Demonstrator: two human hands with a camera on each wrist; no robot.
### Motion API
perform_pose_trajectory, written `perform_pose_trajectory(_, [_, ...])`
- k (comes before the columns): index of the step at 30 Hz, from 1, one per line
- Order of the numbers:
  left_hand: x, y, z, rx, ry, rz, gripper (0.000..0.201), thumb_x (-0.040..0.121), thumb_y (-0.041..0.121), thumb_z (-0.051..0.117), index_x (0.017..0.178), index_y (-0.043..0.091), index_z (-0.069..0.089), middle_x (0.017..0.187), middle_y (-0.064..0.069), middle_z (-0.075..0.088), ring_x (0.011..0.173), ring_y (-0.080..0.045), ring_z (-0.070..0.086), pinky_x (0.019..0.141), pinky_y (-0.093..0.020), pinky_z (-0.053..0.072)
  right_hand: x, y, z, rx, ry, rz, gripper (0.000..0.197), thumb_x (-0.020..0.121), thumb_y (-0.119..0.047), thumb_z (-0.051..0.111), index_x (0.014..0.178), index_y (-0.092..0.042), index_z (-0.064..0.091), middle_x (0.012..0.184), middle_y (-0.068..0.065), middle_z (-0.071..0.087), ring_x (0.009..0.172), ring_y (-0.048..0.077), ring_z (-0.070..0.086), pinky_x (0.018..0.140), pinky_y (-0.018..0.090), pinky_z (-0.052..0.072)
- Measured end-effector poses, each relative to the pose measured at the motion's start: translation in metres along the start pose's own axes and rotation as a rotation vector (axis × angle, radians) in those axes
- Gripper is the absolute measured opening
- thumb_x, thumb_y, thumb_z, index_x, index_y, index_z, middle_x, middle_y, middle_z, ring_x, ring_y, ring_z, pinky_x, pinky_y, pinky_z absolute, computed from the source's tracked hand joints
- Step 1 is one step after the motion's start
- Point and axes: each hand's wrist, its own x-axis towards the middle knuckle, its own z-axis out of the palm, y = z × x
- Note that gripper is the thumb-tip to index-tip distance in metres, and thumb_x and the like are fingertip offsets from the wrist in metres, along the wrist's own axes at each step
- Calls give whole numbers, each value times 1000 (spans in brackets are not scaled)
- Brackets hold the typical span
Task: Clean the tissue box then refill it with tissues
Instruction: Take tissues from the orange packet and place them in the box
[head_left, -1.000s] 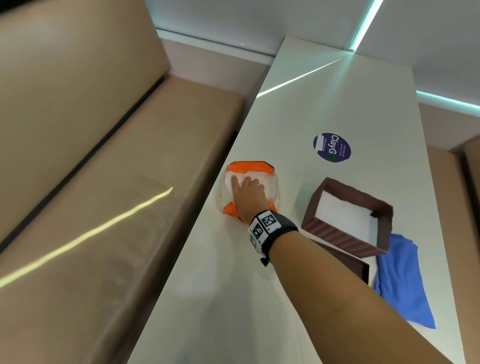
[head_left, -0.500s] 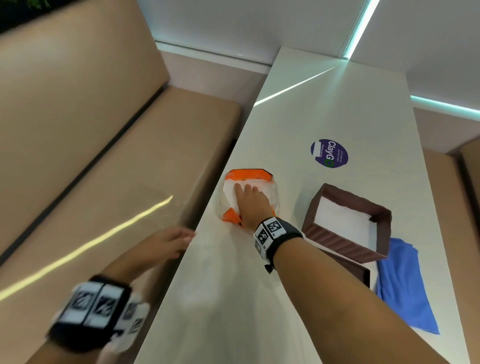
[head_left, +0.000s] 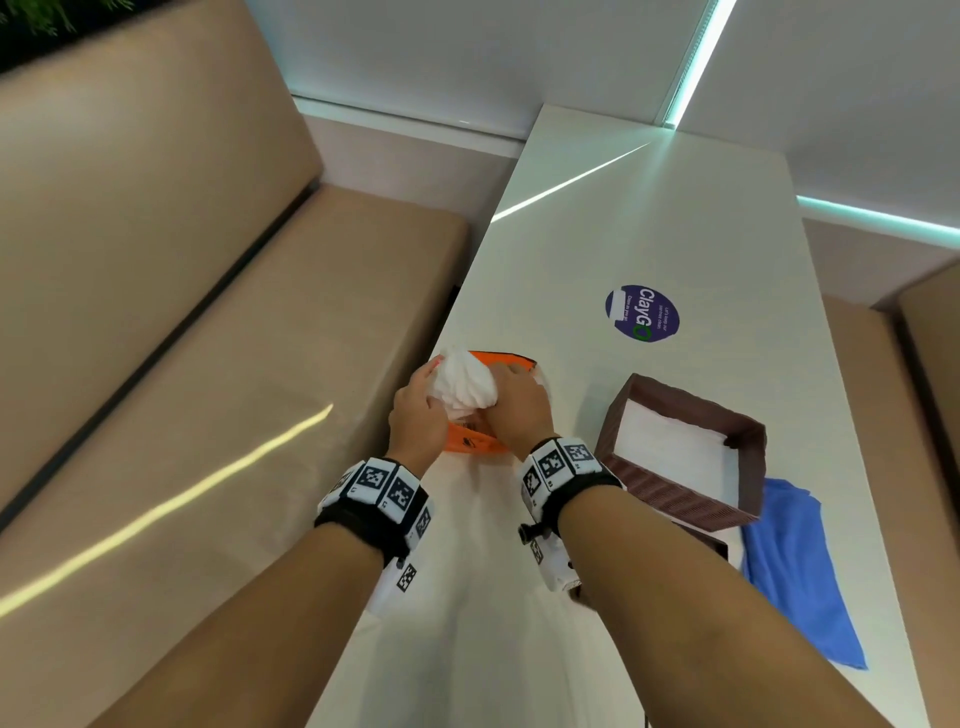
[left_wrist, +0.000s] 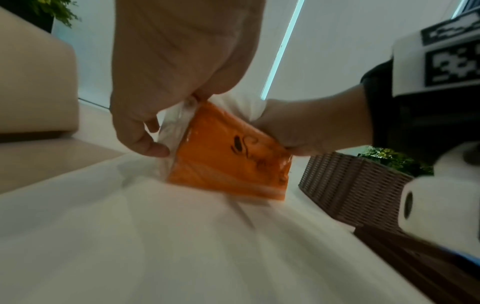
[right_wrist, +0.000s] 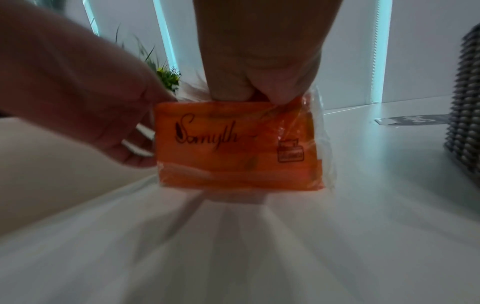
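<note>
Tissue box (head_left: 680, 457): brown, woven-textured, open-topped, standing on the white table (head_left: 675, 234) right of the hands, with a flat white stack inside. Its wall shows in the left wrist view (left_wrist: 348, 185). A brown piece (head_left: 706, 545), partly hidden by the right forearm, lies against its near side.

Tissue pack (head_left: 470, 444): orange wrapper with clear plastic, near the table's left edge, left of the box and apart from it. Lettering on its face is legible in the right wrist view (right_wrist: 233, 148). A bunch of white tissues (head_left: 462, 387) rises from its top.

Left hand (head_left: 415, 413): fingers curled on the pack's left side, pinching the clear plastic (left_wrist: 145, 115).

Right hand (head_left: 517, 410): clamped on the tissues at the pack's top (right_wrist: 259, 78).

Blue cloth (head_left: 800, 577): lies on the table near the right edge, touching the box's near corner. A round purple sticker (head_left: 642, 313) sits farther along. A tan bench (head_left: 182, 364) runs left of the table.
</note>
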Motion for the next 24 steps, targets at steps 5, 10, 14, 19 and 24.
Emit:
perform_pose_trajectory(5, [-2,-15,2,70,18,106,69,70,17,28,134,40,36,129,-10,52,118,-29,51,102,-47,44,-9,0,-27,296,50,52,7,83,-17,59,81,-11,59,84,4,64,81,25,57,78,34,47])
perform_pose_trajectory(10, [-5,-16,3,203,62,101,65,79,4,37,137,32,36,118,-14,55,106,-34,55,93,-52,46,-19,-1,-46,761,62,197,22,78,-15,69,96,-8,60,92,4,66,85,17,57,80,31,49])
perform_pose_trajectory(14, [-2,-16,2,302,78,93,61,85,3,43,143,22,34,123,-19,49,115,-36,45,101,-46,36,-16,-1,-55,986,70,233,37,75,-10,72,110,-12,61,105,4,68,103,24,64,92,41,53])
perform_pose_trajectory(19, [-15,11,-9,151,229,243,44,89,10,50,132,6,43,131,-12,42,126,-26,33,106,-34,26,-12,2,-77,1226,53,180,43,78,-2,71,120,-3,61,109,10,70,103,23,67,91,39,53])
perform_pose_trajectory(24, [-22,60,-8,-644,-103,104,70,83,46,57,138,9,33,139,-10,47,126,-21,49,109,-42,38,-17,5,-103,1541,-49,57,34,86,7,56,109,-17,62,99,-3,74,96,12,69,85,29,57])
